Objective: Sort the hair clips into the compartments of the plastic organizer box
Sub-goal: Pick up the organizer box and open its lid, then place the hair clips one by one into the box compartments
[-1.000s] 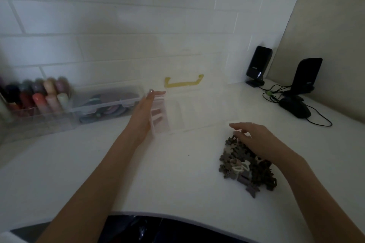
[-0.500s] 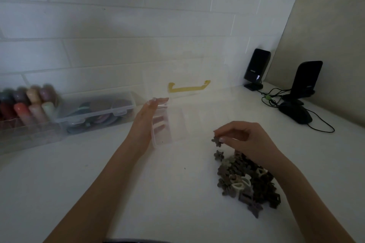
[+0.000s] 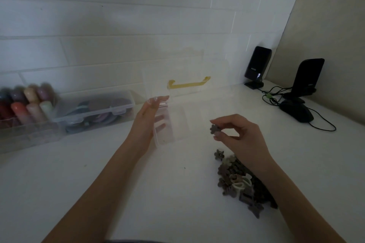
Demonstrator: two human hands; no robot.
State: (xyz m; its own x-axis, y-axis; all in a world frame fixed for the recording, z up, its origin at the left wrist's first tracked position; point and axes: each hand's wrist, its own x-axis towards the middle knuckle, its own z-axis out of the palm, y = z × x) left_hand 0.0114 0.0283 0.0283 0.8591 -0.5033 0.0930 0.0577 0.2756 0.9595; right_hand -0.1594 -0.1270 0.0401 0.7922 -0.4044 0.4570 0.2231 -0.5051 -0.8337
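Head view, near to far. Both bare forearms reach in from the bottom edge over the white tabletop [image 3: 138, 193]. Pile of small flower-shaped hair clips [image 3: 243, 181], brown, grey and cream, lies on the tabletop at lower right, just under the right wrist. One dark clip [image 3: 218, 154] sits a bit apart at the pile's far-left edge.

Right hand [image 3: 240, 134] is lifted above the tabletop beyond the pile, thumb and forefinger pinching a single dark brown flower-shaped clip [image 3: 214, 129]; remaining fingers curled.

Left hand [image 3: 147, 122] has straight fingers laid flat against the left end wall of the clear plastic organizer box [image 3: 173, 124], fingertips reaching its top edge. Box stands open on the tabletop, transparent lid tipped up toward the wall, yellow handle [image 3: 188, 84] on it. Dividers show faintly; contents of the compartments can't be made out.

Far left: clear lidded container [image 3: 94, 110] with round flat items inside, and beside it a clear tray of coloured rolls [image 3: 25, 104], blurred. Far right: two black speakers [image 3: 256, 66] with cables and a black mouse [image 3: 296, 112]. White tiled wall [image 3: 118, 35] behind.
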